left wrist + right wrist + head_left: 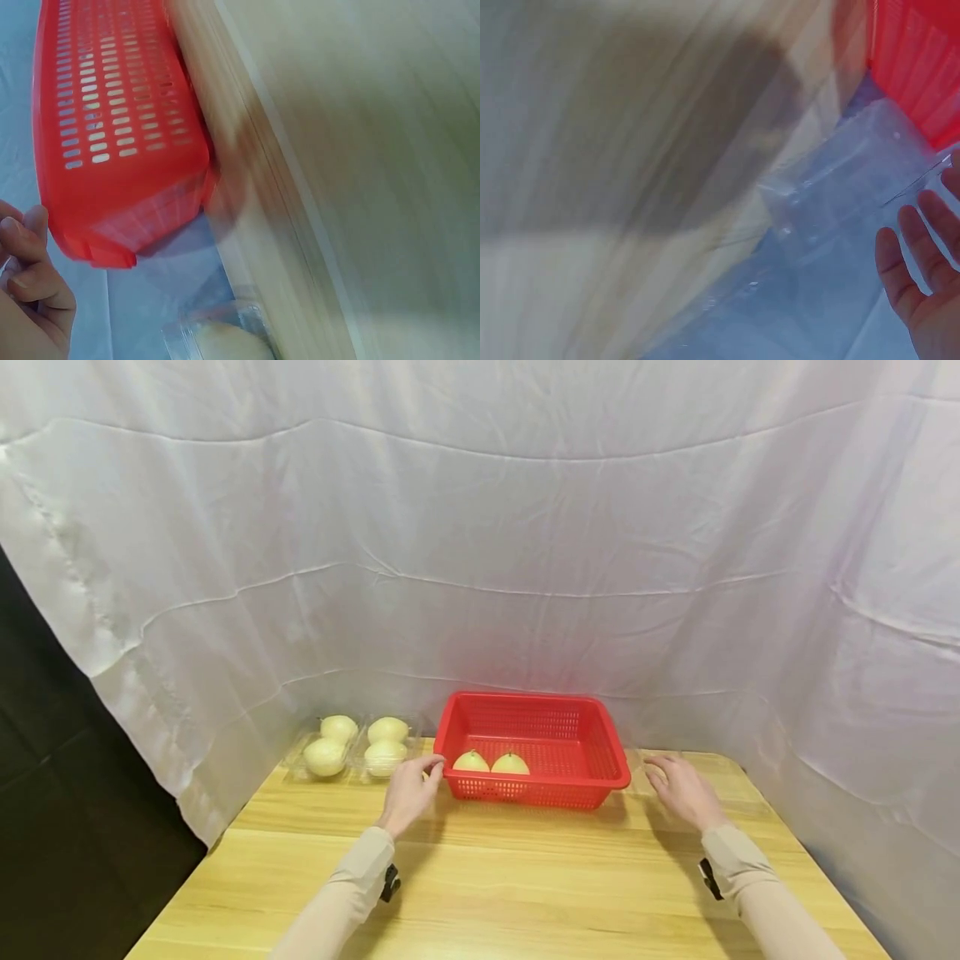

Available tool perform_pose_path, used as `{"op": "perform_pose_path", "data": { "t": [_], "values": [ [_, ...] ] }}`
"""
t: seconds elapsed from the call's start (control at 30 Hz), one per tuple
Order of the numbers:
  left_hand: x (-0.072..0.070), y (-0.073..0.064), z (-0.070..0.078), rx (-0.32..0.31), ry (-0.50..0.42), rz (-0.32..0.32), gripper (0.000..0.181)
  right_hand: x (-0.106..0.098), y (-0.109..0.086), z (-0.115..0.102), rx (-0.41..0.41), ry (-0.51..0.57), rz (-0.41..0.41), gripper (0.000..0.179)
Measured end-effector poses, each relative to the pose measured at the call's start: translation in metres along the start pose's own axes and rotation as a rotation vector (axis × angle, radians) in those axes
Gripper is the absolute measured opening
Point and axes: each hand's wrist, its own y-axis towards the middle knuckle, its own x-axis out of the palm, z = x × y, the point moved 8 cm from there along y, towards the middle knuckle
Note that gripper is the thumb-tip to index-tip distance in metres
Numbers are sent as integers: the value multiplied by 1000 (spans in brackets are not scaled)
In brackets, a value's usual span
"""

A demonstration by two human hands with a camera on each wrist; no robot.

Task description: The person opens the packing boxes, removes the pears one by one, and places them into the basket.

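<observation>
A red slotted plastic basket stands at the back of the table, with two pale yellow pears in its front left part. My left hand is at the basket's left front corner; its fingers are loosely bent, fingertips right at the rim. In the left wrist view the basket's side fills the upper left. Past the basket's other end, my right hand is apart from the rim. Its fingers are spread and hold nothing, near a clear plastic box.
Left of the basket, two clear plastic boxes hold pears, two in each. More clear plastic packaging lies at the table's right back. A pale curtain hangs close behind the wooden table.
</observation>
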Motion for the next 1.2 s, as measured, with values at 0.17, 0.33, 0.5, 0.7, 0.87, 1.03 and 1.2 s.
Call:
{"op": "perform_pose_path", "data": {
  "t": [0.17, 0.33, 0.5, 0.7, 0.87, 1.03, 1.2],
  "values": [
    [-9, 2, -14, -79, 31, 33, 21, -8, 2, -17, -32, 23, 38, 27],
    [-19, 3, -28, -146, 156, 49, 21, -12, 4, -36, -63, 86, 80, 25],
    [-29, 9, -36, -61, 293, 93, 21, -6, 6, -56, -126, 125, 42, 27],
    [-28, 18, -48, 10, 438, 17, 30, 1, 5, -76, -251, 106, 29, 19],
    [-22, 23, -52, 69, 540, -64, 27, 2, 3, -79, -270, 104, 36, 12],
    [-18, 24, -55, 104, 588, -91, 16, 4, 2, -78, -252, 109, 22, 13],
    [-15, 23, -57, 122, 566, -78, 15, 3, 1, -77, -236, 115, 21, 15]
  ]
}}
